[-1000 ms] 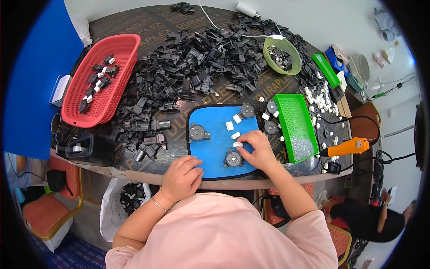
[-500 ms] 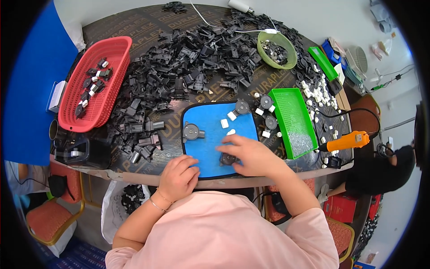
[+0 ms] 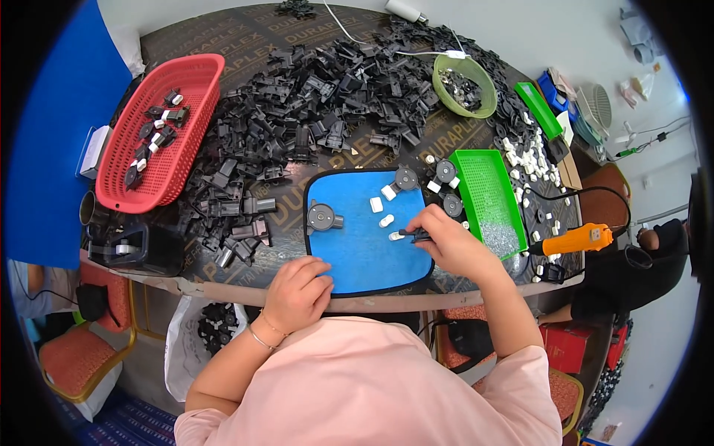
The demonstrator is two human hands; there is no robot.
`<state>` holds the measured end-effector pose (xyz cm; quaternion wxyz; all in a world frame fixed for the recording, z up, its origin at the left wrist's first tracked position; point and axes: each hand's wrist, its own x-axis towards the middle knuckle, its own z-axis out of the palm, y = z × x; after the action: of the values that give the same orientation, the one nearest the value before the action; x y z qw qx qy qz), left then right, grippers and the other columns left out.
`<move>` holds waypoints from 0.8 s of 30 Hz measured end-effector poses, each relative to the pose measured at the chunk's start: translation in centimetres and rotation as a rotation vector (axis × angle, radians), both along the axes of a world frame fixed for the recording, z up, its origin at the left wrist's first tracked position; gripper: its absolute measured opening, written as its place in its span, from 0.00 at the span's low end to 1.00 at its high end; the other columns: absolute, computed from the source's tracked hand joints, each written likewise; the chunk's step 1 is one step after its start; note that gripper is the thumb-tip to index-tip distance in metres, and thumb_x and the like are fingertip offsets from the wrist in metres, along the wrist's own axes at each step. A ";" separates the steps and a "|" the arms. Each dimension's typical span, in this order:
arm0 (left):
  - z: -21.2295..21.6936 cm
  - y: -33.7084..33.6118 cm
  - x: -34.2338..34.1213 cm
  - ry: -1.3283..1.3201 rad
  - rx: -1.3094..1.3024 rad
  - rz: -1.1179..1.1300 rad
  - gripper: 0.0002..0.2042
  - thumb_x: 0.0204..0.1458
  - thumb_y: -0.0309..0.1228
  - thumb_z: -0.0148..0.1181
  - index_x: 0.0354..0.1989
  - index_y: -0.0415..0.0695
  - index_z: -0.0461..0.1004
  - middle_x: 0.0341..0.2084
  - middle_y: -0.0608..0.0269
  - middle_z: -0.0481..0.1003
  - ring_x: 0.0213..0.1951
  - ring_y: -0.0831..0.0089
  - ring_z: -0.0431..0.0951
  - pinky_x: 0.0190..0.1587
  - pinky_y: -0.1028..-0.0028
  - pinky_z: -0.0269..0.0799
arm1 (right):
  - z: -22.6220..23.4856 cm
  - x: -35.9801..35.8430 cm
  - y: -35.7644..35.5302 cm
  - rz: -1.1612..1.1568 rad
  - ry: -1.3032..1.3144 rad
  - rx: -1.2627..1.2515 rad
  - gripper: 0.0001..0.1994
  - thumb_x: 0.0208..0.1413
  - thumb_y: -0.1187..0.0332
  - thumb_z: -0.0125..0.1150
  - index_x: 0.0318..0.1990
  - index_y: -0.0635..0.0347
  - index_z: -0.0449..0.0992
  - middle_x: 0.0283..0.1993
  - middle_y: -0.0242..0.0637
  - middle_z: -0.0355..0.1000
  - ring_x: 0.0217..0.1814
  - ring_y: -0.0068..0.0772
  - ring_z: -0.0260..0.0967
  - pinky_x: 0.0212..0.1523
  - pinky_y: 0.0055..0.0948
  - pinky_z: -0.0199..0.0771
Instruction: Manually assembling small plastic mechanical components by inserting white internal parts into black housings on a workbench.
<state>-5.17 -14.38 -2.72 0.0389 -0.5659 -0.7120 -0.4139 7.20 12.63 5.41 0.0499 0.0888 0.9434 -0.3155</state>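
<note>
You face a dark surface (image 3: 223,33), a blue mat (image 3: 357,267) on it mid-frame. A red chair (image 3: 74,353) stands lower left, a person (image 3: 632,275) in black is at the right, and a blue panel (image 3: 52,134) fills the upper left.

Your left hand (image 3: 299,296) rests on the mat's lower left edge, fingers together and bent; you can't tell what is under the palm. Your right hand (image 3: 450,241), at the mat's right side, pinches a black part (image 3: 419,235) close to a white cap (image 3: 396,236); contact between the two is unclear.

Beyond, a round part (image 3: 321,217) sits on the mat's left. A green tray (image 3: 483,186) crowds its right, near an orange tool (image 3: 576,240). A black pile (image 3: 327,104) blocks the upper middle, between a red basket (image 3: 197,160) and a green bowl (image 3: 461,110).
</note>
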 end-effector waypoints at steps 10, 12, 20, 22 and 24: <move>-0.2 0.0 -0.1 0.005 -0.002 0.017 0.08 0.38 0.22 0.64 0.28 0.41 0.73 0.36 0.58 0.76 0.43 0.57 0.75 0.43 0.63 0.71 | -0.5 -1.6 -0.6 0.184 -0.111 0.183 0.10 0.52 0.76 0.57 0.43 0.61 0.68 0.43 0.43 0.67 0.49 0.47 0.68 0.47 0.40 0.71; -0.2 -0.2 -0.1 0.003 -0.010 0.018 0.08 0.38 0.22 0.64 0.28 0.41 0.73 0.37 0.58 0.76 0.43 0.57 0.75 0.43 0.63 0.71 | -0.5 -2.0 -1.1 0.168 -0.157 0.217 0.09 0.53 0.76 0.55 0.42 0.61 0.68 0.42 0.43 0.67 0.48 0.47 0.69 0.46 0.40 0.72; 0.0 -0.1 0.0 0.003 -0.005 0.018 0.08 0.39 0.22 0.64 0.29 0.42 0.74 0.37 0.58 0.76 0.43 0.58 0.75 0.44 0.63 0.70 | -0.8 -3.4 -2.1 0.219 -0.231 0.329 0.11 0.50 0.81 0.54 0.42 0.63 0.67 0.40 0.46 0.66 0.45 0.51 0.68 0.45 0.42 0.70; 0.0 -0.2 0.0 0.004 0.002 0.024 0.08 0.39 0.22 0.64 0.29 0.42 0.74 0.37 0.58 0.75 0.43 0.58 0.75 0.44 0.63 0.70 | -0.9 -3.3 -2.1 0.216 -0.224 0.326 0.12 0.49 0.81 0.55 0.42 0.62 0.67 0.39 0.45 0.66 0.45 0.50 0.68 0.45 0.42 0.70; -0.1 -0.2 0.0 0.013 0.013 0.027 0.07 0.40 0.23 0.64 0.29 0.41 0.74 0.37 0.58 0.75 0.43 0.58 0.75 0.44 0.63 0.70 | -1.0 -3.3 -2.0 0.213 -0.215 0.327 0.12 0.49 0.80 0.56 0.42 0.61 0.68 0.39 0.45 0.66 0.45 0.50 0.68 0.45 0.42 0.70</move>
<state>-5.14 -14.55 -2.78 0.0528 -0.5588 -0.7164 -0.4144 3.95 10.68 4.41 0.1683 0.0285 0.9753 -0.1399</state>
